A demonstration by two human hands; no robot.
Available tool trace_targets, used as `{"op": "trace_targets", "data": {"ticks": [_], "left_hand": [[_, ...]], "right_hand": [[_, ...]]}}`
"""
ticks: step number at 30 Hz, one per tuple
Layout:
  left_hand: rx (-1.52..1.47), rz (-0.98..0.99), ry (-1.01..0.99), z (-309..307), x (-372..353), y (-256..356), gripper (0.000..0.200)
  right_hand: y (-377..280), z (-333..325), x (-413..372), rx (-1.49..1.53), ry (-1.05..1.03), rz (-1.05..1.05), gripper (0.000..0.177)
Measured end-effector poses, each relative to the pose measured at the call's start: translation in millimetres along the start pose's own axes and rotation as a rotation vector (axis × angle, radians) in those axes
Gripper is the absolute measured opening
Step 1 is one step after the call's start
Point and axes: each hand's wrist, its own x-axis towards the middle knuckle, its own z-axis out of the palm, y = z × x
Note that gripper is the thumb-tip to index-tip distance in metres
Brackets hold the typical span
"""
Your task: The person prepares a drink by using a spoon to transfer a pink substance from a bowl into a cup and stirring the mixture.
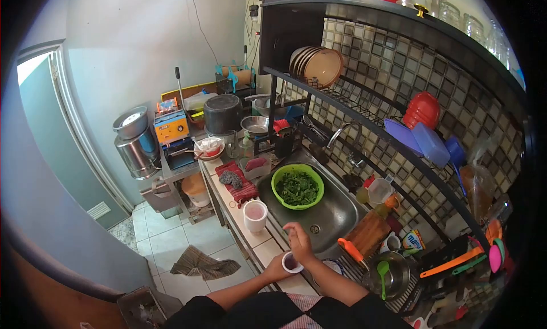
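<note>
My left hand (276, 267) is wrapped round a small white cup (292, 263) with something dark inside, near the counter's front edge. Just above and right of the cup is my right hand (299, 240), its fingers curled; whether they hold anything is too small to tell. A white tub (255, 215) with pinkish contents stands on the tiled counter (254, 239), beyond my hands. In the steel sink (333, 221) sits a green basket (276, 188) of dark leafy greens (299, 188).
A red cloth (246, 190) with a grey scrubber lies beyond the tub. Right of the sink are a wooden board (364, 234), an orange-handled knife (351, 250) and a metal bowl (393, 280). A black dish rack (353, 108) overhangs the sink. A striped cloth (202, 264) lies on the floor.
</note>
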Motion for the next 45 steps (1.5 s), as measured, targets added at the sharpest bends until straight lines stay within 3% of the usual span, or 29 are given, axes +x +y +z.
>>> {"op": "trace_targets", "data": {"ticks": [1,3,7,9,11,13,16,21,24,25,27,29,31,32,35,36,40,45], "left_hand": [[0.013,0.021,0.010,-1,0,-1,0.054],[0.032,0.017,0.024,-5,3,3,0.054],[0.028,0.004,-0.013,-1,-3,11,0.054],[0.029,0.014,0.003,-3,2,7,0.055],[0.025,0.023,0.019,-3,3,3,0.055],[0.086,0.027,-0.035,-2,-2,7,0.054],[0.075,0.011,-0.025,-5,0,9,0.053],[0.064,0.058,-0.041,-1,-2,9,0.051],[0.062,0.035,-0.007,-6,5,13,0.050],[0.062,0.015,0.026,-5,3,12,0.051],[0.043,-0.013,-0.038,-6,0,13,0.051],[0.129,0.025,-0.033,-3,-1,15,0.050],[0.086,0.026,0.043,-3,4,10,0.050],[0.078,0.009,0.011,-4,5,8,0.051],[0.060,-0.005,-0.013,-1,0,7,0.052],[0.053,0.011,-0.001,-3,4,8,0.052],[0.075,-0.015,0.004,-6,2,6,0.053],[-0.008,0.031,0.015,-6,5,1,0.055]], "right_hand": [[-6,0,2,0.005,0.005,-0.003,0.023],[-18,-5,3,0.149,0.222,0.094,0.029],[18,-4,-5,0.124,0.067,0.120,0.034],[24,-7,-8,0.037,0.149,0.125,0.036],[38,-9,-13,0.146,0.250,0.133,0.036],[29,-9,-15,0.078,0.147,0.097,0.035],[-4,-15,-10,0.374,0.238,0.195,0.037],[14,-11,-14,0.109,0.114,0.134,0.037],[9,-14,-17,0.467,0.249,0.209,0.042],[10,-11,-19,0.470,0.257,0.222,0.042],[12,-6,-17,0.101,0.074,0.136,0.040],[16,-8,-15,0.082,0.115,0.169,0.039],[13,-9,-13,0.474,0.267,0.217,0.035],[29,-5,-20,0.228,0.194,0.162,0.035],[38,-13,-11,0.251,0.116,0.235,0.039],[16,-16,-6,0.441,0.219,0.387,0.039],[14,-13,-9,0.537,0.045,0.423,0.043],[7,-22,0,0.740,0.135,0.394,0.044]]}}
